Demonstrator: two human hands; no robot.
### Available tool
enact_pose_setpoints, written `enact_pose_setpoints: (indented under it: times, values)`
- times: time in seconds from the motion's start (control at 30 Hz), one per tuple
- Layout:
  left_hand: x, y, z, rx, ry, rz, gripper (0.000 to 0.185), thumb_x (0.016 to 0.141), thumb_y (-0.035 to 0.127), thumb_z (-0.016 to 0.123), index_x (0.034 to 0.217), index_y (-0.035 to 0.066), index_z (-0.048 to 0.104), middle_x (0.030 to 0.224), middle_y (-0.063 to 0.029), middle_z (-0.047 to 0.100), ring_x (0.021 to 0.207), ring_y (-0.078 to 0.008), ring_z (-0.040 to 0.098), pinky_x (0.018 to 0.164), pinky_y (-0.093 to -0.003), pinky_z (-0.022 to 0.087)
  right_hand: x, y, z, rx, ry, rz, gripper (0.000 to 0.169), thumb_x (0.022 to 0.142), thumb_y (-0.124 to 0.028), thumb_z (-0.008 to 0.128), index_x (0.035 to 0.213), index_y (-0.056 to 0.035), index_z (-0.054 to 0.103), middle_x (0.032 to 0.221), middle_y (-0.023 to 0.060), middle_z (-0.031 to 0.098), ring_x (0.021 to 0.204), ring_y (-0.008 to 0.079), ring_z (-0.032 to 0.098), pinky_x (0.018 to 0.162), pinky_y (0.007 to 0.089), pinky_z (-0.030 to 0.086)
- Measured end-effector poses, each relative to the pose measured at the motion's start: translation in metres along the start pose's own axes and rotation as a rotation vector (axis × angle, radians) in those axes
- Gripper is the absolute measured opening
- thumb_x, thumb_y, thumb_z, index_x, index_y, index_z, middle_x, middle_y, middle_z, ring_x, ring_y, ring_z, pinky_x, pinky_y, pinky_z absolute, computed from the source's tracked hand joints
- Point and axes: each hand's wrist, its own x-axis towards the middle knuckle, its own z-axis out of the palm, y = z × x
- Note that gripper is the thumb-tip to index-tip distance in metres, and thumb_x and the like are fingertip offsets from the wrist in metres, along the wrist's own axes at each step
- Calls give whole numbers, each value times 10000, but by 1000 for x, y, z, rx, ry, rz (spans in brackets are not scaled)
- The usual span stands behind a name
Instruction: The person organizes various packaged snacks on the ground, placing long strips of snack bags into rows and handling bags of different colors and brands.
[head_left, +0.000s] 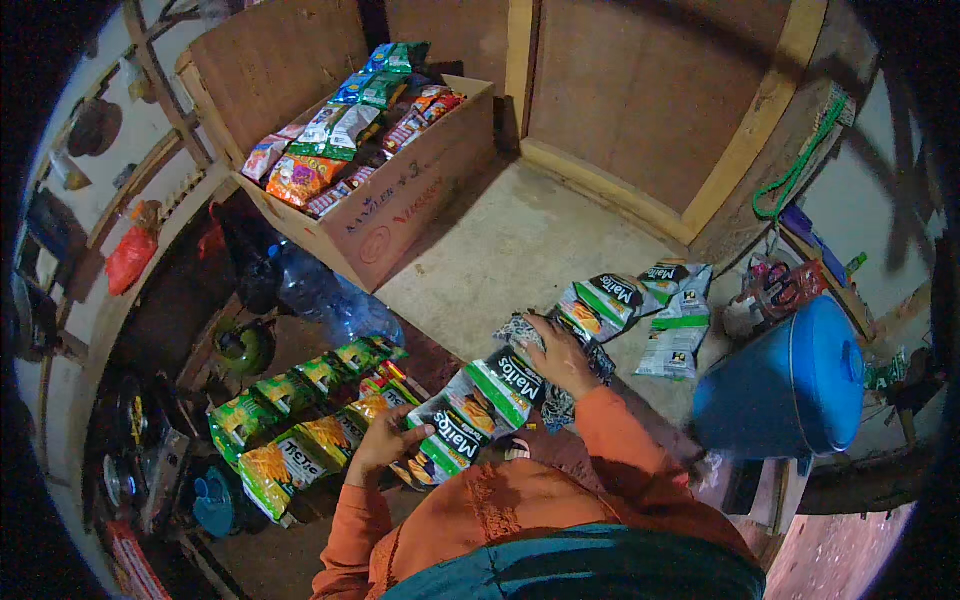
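A joined strip of Maitos tortilla chip packets (487, 397), black, white and green, stretches in front of my body. My left hand (386, 442) grips its near-left end, thumb on top of the packet. Farther right, my right hand (559, 356) lies over the strip and a black-and-white patterned cloth (555, 409); its fingertips bend down and whether they grip is unclear. Beyond that hand, more Maitos packets (604, 304) spread over the pale floor, some turned back side up (679, 337). Left of my left hand hang or lie strips of yellow snack packets (300, 465) and green packets (307, 382).
A cardboard box (412, 202) full of snack packets (330, 131) stands against the wooden panel wall (645, 97). To the right is a blue lidded bucket (780, 382). Clear plastic bottles (337, 300) sit left, below the raised floor's edge. A green rope (802, 165) hangs at right.
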Motion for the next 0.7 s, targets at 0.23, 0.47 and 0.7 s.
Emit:
enact_pose_setpoints:
  times: [0.23, 0.47, 0.7]
  values:
    - [-3, -6, 8, -38, 105, 140, 228, 801, 172, 696, 949, 23, 609, 693, 21, 581, 546, -55, 503, 462, -217, 402, 1, -13, -9, -577, 25, -234, 462, 748, -269, 633, 1186, -160, 537, 1116, 92, 514, 1060, 272, 459, 880, 413, 373]
    - [3, 0, 18, -162, 57, 152, 213, 809, 146, 683, 967, 24, 610, 731, 5, 620, 545, -65, 531, 474, -213, 426, 13, -14, -54, -474, 341, -64, 541, 664, -93, 679, 1184, -145, 538, 1095, 104, 525, 1057, 291, 466, 901, 429, 337]
    - [2, -3, 14, -142, 115, -32, 236, 783, 116, 690, 974, 1, 615, 869, -31, 635, 773, -109, 574, 706, -258, 465, -40, -21, -12, -339, 21, -155, 487, 760, -246, 641, 1228, -193, 516, 1171, 92, 535, 1098, 267, 468, 951, 421, 298]
